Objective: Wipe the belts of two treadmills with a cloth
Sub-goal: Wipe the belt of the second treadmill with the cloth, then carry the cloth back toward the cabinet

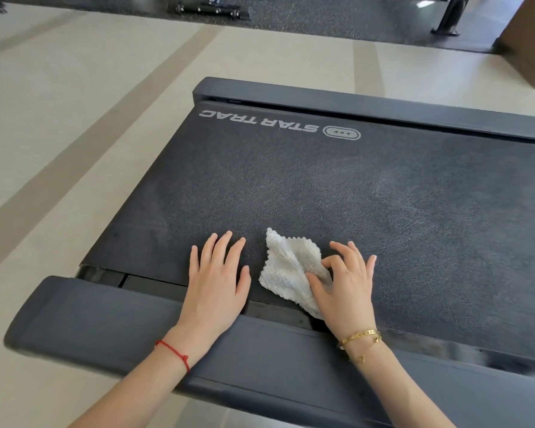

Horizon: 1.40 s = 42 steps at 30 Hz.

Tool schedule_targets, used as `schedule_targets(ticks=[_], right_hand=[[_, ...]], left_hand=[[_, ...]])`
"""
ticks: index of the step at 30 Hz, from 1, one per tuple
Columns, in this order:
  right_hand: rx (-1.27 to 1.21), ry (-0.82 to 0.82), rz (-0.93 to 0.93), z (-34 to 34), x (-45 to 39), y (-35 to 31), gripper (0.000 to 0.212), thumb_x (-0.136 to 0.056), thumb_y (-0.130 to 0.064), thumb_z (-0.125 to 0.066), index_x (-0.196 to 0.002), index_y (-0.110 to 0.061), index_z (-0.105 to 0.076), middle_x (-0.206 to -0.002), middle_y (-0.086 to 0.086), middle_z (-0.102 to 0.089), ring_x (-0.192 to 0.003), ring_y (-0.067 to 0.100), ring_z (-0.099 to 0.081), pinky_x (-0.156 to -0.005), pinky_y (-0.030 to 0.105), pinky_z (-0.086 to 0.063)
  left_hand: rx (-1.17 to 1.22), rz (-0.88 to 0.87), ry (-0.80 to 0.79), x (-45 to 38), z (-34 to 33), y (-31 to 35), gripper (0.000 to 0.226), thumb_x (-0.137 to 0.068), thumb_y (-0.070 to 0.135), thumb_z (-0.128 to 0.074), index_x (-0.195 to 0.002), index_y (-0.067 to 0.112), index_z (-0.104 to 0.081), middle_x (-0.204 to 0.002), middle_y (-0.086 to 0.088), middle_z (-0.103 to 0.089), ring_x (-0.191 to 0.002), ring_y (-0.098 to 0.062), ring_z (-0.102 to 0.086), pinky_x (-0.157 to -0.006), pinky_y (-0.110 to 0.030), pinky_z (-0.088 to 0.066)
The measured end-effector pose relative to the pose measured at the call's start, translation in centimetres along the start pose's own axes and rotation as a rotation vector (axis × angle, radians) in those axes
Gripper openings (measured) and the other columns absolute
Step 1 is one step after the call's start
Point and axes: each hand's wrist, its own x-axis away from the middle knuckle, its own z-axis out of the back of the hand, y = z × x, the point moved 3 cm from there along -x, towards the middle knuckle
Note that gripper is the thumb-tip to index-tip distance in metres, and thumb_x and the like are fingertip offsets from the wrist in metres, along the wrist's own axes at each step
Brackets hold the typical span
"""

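A dark textured treadmill belt (337,193) with a "STAR TRAC" logo fills the middle of the head view. A pale crumpled cloth (286,267) lies on the belt near its front edge. My right hand (345,288) rests on the cloth's right part, thumb and index finger curled and pinching the fabric. My left hand (217,282) lies flat on the belt just left of the cloth, fingers straight and spread, not touching it.
Dark side rails run along the near edge (112,322) and the far edge (368,103) of the treadmill. Beige striped floor (74,103) lies to the left. Black gym equipment bases (207,9) stand on dark matting beyond.
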Motion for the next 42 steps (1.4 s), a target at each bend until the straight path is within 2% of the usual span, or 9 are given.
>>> schedule_targets(ticks=[2,4,6,9,16,22,27,30,42], right_hand=[[-0.030,0.015,0.043,0.3,0.0,-0.4,0.020,-0.079,-0.021,-0.076,-0.088,-0.011,-0.060,-0.114,0.003,-0.060,-0.122,0.030,-0.049,-0.115,0.051,-0.022],[-0.138,-0.009,0.038,0.9,0.0,-1.0,0.022,-0.079,-0.019,-0.074,-0.086,-0.018,-0.053,-0.091,-0.006,-0.059,-0.094,0.021,-0.055,-0.090,0.032,-0.039],[-0.257,-0.052,-0.007,1.2,0.0,-1.4,0.025,-0.082,-0.020,-0.071,-0.086,-0.024,-0.047,-0.073,-0.011,-0.054,-0.070,0.009,-0.049,-0.066,0.020,-0.036],[-0.391,-0.069,-0.026,1.4,-0.2,-2.1,0.024,-0.084,-0.017,-0.069,-0.086,-0.024,-0.046,-0.068,-0.010,-0.058,-0.056,0.008,-0.046,-0.055,0.011,-0.037],[-0.503,-0.180,-0.041,0.8,-1.9,-5.0,0.020,-0.086,-0.018,-0.068,-0.094,-0.022,-0.050,-0.081,-0.006,-0.065,-0.064,0.023,-0.057,-0.063,0.029,-0.048],[-0.546,-0.318,-0.109,3.2,-4.7,-10.3,0.020,-0.086,-0.018,-0.068,-0.094,-0.022,-0.051,-0.085,-0.007,-0.067,-0.072,0.016,-0.063,-0.068,0.036,-0.052],[-0.611,-0.458,-0.160,8.8,-6.0,-16.8,0.021,-0.088,-0.019,-0.067,-0.099,-0.021,-0.049,-0.087,-0.002,-0.069,-0.075,0.025,-0.066,-0.067,0.047,-0.054],[-0.629,-0.528,-0.137,12.8,-6.5,-21.2,0.023,-0.088,-0.017,-0.067,-0.101,-0.019,-0.048,-0.088,-0.002,-0.069,-0.077,0.018,-0.068,-0.066,0.046,-0.055],[-0.619,-0.724,-0.082,30.6,-6.3,-38.3,0.024,-0.087,-0.016,-0.067,-0.099,-0.019,-0.046,-0.081,0.001,-0.068,-0.070,0.030,-0.064,-0.062,0.051,-0.053]], left_hand=[[0.011,0.002,-0.010,0.1,0.1,0.0,0.050,-0.099,0.031,-0.046,-0.147,0.018,-0.044,-0.156,-0.004,-0.036,-0.147,-0.027,-0.025,-0.120,-0.054,-0.018],[0.029,-0.001,-0.013,0.1,0.4,0.0,0.049,-0.099,0.030,-0.047,-0.146,0.018,-0.045,-0.156,-0.002,-0.036,-0.148,-0.025,-0.025,-0.121,-0.052,-0.017],[0.063,-0.015,-0.012,0.3,0.9,0.1,0.046,-0.099,0.027,-0.049,-0.144,0.017,-0.048,-0.154,-0.002,-0.040,-0.147,-0.024,-0.028,-0.121,-0.051,-0.020],[0.118,-0.050,0.018,0.4,1.8,-0.1,0.043,-0.097,0.020,-0.054,-0.139,0.012,-0.054,-0.148,-0.004,-0.047,-0.142,-0.025,-0.038,-0.118,-0.050,-0.029],[0.149,-0.090,0.102,-0.7,4.5,-1.5,0.039,-0.096,0.020,-0.050,-0.132,0.010,-0.061,-0.138,-0.002,-0.057,-0.132,-0.022,-0.050,-0.111,-0.045,-0.040],[0.163,-0.007,0.073,-1.3,10.1,-2.5,0.034,-0.097,0.013,-0.056,-0.130,0.009,-0.063,-0.135,-0.003,-0.060,-0.129,-0.021,-0.053,-0.110,-0.041,-0.041],[0.194,0.106,0.066,-0.1,19.3,-1.9,0.035,-0.098,0.021,-0.048,-0.127,0.009,-0.064,-0.127,-0.002,-0.064,-0.120,-0.020,-0.059,-0.104,-0.037,-0.046],[0.213,0.187,0.078,1.1,25.8,-1.0,0.033,-0.097,0.021,-0.048,-0.123,0.009,-0.065,-0.120,-0.002,-0.066,-0.112,-0.020,-0.062,-0.098,-0.035,-0.048],[0.176,0.489,0.114,9.0,51.9,1.6,0.037,-0.098,0.028,-0.045,-0.125,0.012,-0.064,-0.119,0.000,-0.064,-0.109,-0.017,-0.060,-0.095,-0.028,-0.045]])
